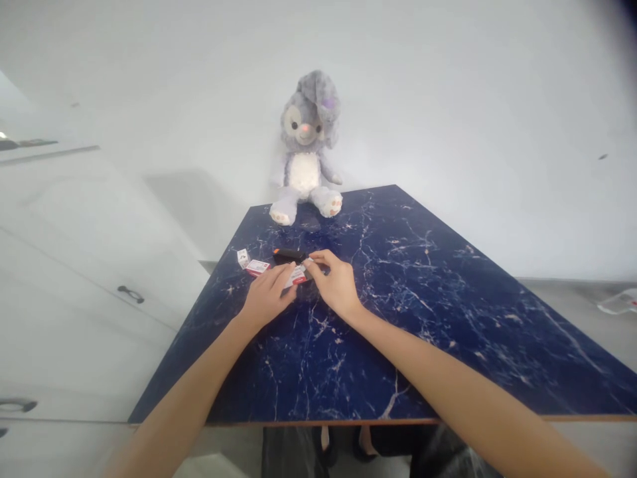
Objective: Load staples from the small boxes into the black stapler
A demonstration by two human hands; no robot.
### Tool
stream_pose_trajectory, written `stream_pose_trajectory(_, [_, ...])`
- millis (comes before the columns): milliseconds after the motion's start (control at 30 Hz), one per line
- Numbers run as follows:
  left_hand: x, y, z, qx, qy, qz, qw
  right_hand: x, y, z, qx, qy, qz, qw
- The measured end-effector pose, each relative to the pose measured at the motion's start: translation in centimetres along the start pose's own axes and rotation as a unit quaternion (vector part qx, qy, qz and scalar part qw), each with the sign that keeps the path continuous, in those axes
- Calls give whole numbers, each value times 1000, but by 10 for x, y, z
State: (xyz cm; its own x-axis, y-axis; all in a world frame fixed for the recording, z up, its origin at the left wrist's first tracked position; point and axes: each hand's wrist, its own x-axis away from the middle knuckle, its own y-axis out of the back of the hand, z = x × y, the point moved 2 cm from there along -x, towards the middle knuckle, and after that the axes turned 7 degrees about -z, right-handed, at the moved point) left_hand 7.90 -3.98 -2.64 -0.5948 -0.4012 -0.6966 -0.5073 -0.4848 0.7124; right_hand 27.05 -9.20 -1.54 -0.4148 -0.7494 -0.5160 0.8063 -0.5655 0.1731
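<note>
My left hand rests over a small red-and-white printed cardboard box, its fingers bent around it. At the box's right end, my right hand pinches a whitish part of it between thumb and index finger. Left of my left hand lies another red-and-white printed piece with an upright white flap; my fingers hide whether it joins the box. Just beyond my fingertips is a dark elongated object with an orange end. Something dark also shows under my right fingers, too covered to make out.
A grey plush rabbit sits at the table's far edge against the white wall. The blue marbled table narrows away from me. White cabinets with dark handles stand on the left. A clear plastic item lies beyond the right edge.
</note>
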Motion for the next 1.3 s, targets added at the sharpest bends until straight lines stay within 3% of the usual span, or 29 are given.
stream_pose_trajectory(200, [3,2,-5,22,-51,-115,992,1,2,4,-67,-30,-26,997])
stream_pose_trajectory(333, [2,3,-8,25,-52,-122,991,-1,1,-1,-123,-48,-20,991])
stream_pose_trajectory(467, [-1,7,-5,17,-42,-132,990,0,-2,-7,-106,-50,-31,993])
stream_pose_trajectory(733, [-5,8,0,85,-6,-123,989,2,-11,-21,-96,-105,48,989])
stream_pose_trajectory(867, [-9,9,0,122,-9,-101,987,0,-12,-28,-82,-77,104,988])
stream_pose_trajectory(1167, [-10,7,11,180,-20,-71,981,-7,-2,-19,31,11,168,985])
stream_pose_trajectory(1300, [-4,0,6,239,-3,-60,969,-6,-4,-23,-1,-45,176,983])
